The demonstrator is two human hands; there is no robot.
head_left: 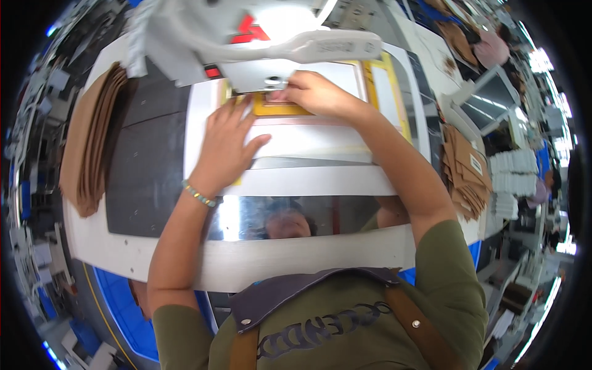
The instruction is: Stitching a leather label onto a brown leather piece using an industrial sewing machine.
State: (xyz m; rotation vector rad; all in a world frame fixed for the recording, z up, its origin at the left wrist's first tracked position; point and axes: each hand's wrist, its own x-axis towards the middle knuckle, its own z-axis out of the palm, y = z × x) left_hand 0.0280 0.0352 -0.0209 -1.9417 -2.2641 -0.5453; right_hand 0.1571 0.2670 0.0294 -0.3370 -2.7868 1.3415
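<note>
The right hand (320, 94) curls its fingertips partly out of sight beside the white machine head (253, 75), so anything pinched there cannot be told. Around that grip, hand and machine head hide parts of the yellow frame (265, 110). Above the grip, the picture's top edge cuts off the machine; far right, a pink-clad person (492, 49) is too blurred to make out.

Olive short sleeves (453, 262), dark apron (262, 298), brown straps (414, 316), beaded bracelet (199, 195)
</note>
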